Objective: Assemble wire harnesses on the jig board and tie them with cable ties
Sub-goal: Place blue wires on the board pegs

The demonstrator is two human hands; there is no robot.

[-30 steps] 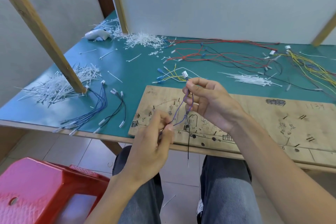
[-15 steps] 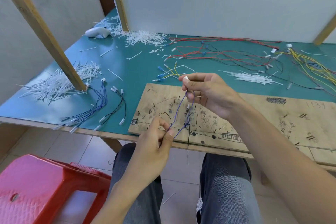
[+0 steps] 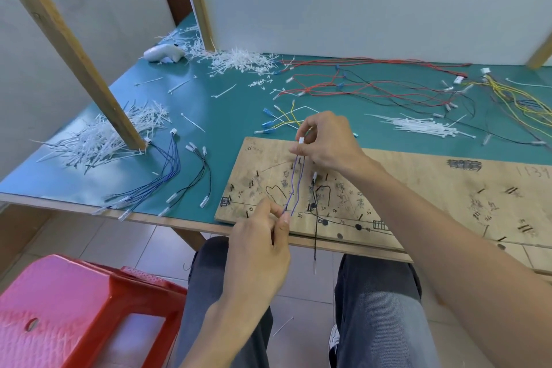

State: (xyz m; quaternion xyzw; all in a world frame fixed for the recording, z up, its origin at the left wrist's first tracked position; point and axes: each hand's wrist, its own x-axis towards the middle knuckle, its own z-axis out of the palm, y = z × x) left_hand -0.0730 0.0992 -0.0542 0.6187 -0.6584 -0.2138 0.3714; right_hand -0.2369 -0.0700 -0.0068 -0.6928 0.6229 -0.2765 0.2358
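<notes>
A wooden jig board point(image 3: 418, 188) with black pegs and pen marks lies at the table's near edge. My right hand point(image 3: 325, 143) pinches the white connector point(image 3: 301, 140) of a thin blue wire pair point(image 3: 294, 185) above the board's left part. My left hand point(image 3: 263, 245) pinches the lower end of those blue wires near the board's front edge, so they run stretched between both hands. A black wire point(image 3: 315, 230) hangs from under my right hand past the board's edge. White cable ties point(image 3: 418, 125) lie in a pile behind the board.
Blue wires point(image 3: 161, 176) and black wires point(image 3: 197, 179) lie left of the board. Heaps of cable ties point(image 3: 98, 140) surround a slanted wooden post point(image 3: 74, 48). Red, black and yellow wires point(image 3: 388, 86) spread across the back. A red plastic stool point(image 3: 74, 314) stands at lower left.
Both hands moved apart and lowered toward the board; the blue wires, slack and looped before, now run stretched from the connector in my right hand to my left fingers.
</notes>
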